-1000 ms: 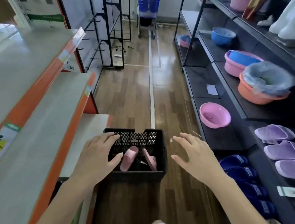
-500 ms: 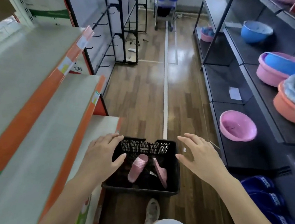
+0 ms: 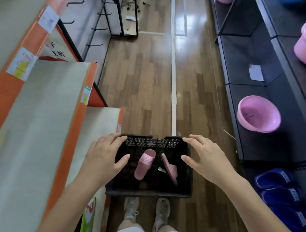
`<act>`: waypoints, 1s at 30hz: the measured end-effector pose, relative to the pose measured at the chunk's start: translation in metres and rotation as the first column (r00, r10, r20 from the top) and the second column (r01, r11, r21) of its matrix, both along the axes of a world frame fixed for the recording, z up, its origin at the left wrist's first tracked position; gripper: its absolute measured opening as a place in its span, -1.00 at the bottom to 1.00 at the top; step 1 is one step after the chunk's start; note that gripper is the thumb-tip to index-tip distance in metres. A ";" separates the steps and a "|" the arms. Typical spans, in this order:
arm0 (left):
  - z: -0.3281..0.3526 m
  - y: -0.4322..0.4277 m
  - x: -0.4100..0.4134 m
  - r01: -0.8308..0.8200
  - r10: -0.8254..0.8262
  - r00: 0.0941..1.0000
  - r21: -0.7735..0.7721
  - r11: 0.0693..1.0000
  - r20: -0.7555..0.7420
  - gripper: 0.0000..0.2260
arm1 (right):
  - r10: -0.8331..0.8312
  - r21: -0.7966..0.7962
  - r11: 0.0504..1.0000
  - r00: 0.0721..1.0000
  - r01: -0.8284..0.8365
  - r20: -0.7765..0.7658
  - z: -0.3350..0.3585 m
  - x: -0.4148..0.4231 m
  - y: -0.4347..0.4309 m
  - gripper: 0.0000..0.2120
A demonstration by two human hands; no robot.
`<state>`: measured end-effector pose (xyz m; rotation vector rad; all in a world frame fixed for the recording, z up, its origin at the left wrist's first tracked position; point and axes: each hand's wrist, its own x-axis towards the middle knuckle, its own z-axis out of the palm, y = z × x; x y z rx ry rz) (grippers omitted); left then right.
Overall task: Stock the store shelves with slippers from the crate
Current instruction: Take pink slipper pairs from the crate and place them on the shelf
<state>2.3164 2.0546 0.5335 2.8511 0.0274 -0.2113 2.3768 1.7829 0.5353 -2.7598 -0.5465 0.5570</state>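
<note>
A black mesh crate (image 3: 184, 184) stands on the wooden floor in front of my feet. Two pink slippers lie inside it: one (image 3: 145, 163) flat near the middle, the other (image 3: 170, 168) tipped on its edge to the right. My left hand (image 3: 104, 158) hovers over the crate's left rim, fingers spread, holding nothing. Over the right rim floats my right hand (image 3: 206, 157), also spread with nothing in it. Blue slippers (image 3: 283, 195) sit on the dark shelf at the lower right.
Orange-edged white shelves (image 3: 43, 114) step down on the left, close to the crate. Dark shelving (image 3: 254, 96) on the right holds a pink basin (image 3: 258, 115), a white paper (image 3: 255, 72) and more basins higher up. A black wire rack (image 3: 121, 13) stands far down the aisle.
The view has tilted down and closer to the crate, so my feet now show. Both hands have stayed spread above the crate's two sides. The slippers have not moved.
</note>
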 end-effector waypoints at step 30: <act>-0.571 -0.014 0.080 -0.109 -0.030 0.788 -0.188 0.976 -0.615 -0.52 | -0.403 -0.199 0.915 0.808 0.351 -0.430 -0.554 0.030 -0.001 -0.49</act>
